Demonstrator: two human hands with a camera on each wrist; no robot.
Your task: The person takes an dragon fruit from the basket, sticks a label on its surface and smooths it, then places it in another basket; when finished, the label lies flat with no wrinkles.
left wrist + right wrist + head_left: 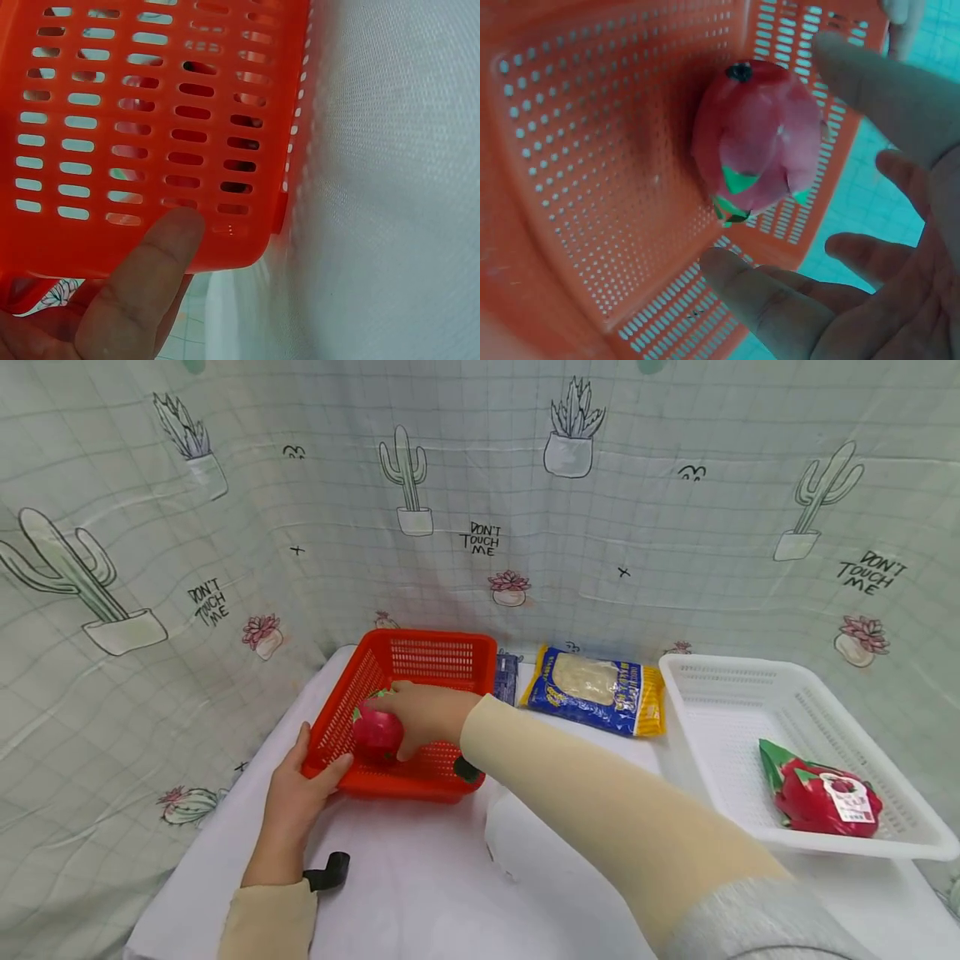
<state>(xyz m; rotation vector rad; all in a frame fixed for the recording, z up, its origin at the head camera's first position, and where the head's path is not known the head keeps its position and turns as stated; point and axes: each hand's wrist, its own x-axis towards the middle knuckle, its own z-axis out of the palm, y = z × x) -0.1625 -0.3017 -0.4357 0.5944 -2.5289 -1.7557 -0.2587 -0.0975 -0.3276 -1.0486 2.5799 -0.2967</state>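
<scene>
2 bare hands at 1 red basket (405, 787). left hand (296, 785): grips the near left corner of it, thumb along the near wall, other fingers against the outside of the left wall. left wrist view shows 1 digit flat on the slotted outer wall.

right hand (431, 714): reaches down inside the same basket, fingers (742, 281) spread, thumb set well apart from them. right wrist view shows a gap between these fingers and the 1 dragon fruit (377, 732); whether the thumb touches it, cannot tell. fruit sits inside the red basket, just left of the right fingers and beyond the left thumb, toward the left wall; pink-red, green tips, 1 dark spot at an end.

beyond the right fingers and to their right: 1 dark blue packet (506, 677), partly hidden behind the red basket; then 1 blue and yellow packet (588, 690), lying flat. well right of the right fingers: 1 white basket (723, 760) holding 1 red, green-tipped item (813, 797) with a white label.
</scene>
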